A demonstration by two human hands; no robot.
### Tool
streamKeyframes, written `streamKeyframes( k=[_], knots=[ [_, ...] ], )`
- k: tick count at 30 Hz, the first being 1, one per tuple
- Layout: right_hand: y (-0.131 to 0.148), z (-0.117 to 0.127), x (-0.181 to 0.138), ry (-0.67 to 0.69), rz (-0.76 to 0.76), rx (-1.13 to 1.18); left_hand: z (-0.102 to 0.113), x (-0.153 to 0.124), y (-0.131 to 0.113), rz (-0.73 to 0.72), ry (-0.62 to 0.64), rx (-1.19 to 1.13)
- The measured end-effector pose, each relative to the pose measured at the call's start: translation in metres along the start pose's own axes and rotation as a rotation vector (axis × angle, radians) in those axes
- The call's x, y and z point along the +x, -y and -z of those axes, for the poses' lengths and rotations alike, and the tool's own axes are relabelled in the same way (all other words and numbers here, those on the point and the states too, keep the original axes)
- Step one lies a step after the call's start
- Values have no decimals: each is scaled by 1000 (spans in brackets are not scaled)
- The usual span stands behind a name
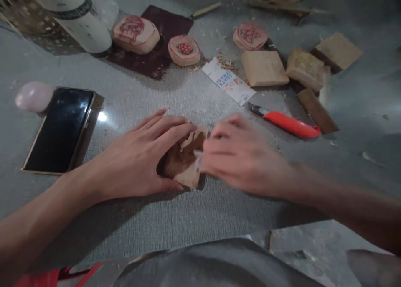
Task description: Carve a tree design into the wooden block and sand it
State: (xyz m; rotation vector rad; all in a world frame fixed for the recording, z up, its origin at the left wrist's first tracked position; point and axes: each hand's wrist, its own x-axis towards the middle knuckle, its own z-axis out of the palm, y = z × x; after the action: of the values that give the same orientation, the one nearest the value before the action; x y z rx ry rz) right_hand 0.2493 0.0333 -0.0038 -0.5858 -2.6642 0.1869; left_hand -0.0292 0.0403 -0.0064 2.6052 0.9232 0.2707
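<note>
Near the table's front edge lies a small wooden block [190,174], its top partly dark brown with pale patches. My left hand [138,157] steadies it, thumb along the near edge and fingers over the far side. My right hand [241,155] is closed at the block's right side and blurred by motion. A small whitish piece [198,159], perhaps paper or cloth, shows at its fingertips against the block; the rest of it is hidden. Beyond my right hand rests a red-handled utility knife [291,124], apart from both hands.
Carved stamp blocks with red designs [136,34] stand at the back, one by a dark sheet [166,21]. Plain wooden blocks [265,67], a paper strip [230,82] and shavings lie to the right. A phone [59,130] and a white cylinder [84,28] are left.
</note>
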Motion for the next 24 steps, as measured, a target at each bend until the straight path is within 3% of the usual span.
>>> streamKeyframes(
  k=[2, 5, 9, 12, 14, 17, 24],
  knots=[
    [1, -1, 0, -28, -33, -35, 0, 0, 0, -5, -4, 4],
    [2, -1, 0, -9, 38, -2, 2, 1, -2, 8, 20, -23],
    [3, 0, 1, -34, -55, -67, 6, 1, -5, 38, 42, 17],
    [3, 1, 2, -13, 18, -36, 5, 0, -5, 21, 27, 11],
    [2, 1, 2, 0, -22, -65, 3, 0, -7, 33, 28, 17],
    [-1, -1, 1, -26, -85, -129, -3, -1, -12, 49, -69, 28],
    [0, -5, -5, -81, -113, -67, -10, -1, -24, 124, -104, 67]
  ],
)
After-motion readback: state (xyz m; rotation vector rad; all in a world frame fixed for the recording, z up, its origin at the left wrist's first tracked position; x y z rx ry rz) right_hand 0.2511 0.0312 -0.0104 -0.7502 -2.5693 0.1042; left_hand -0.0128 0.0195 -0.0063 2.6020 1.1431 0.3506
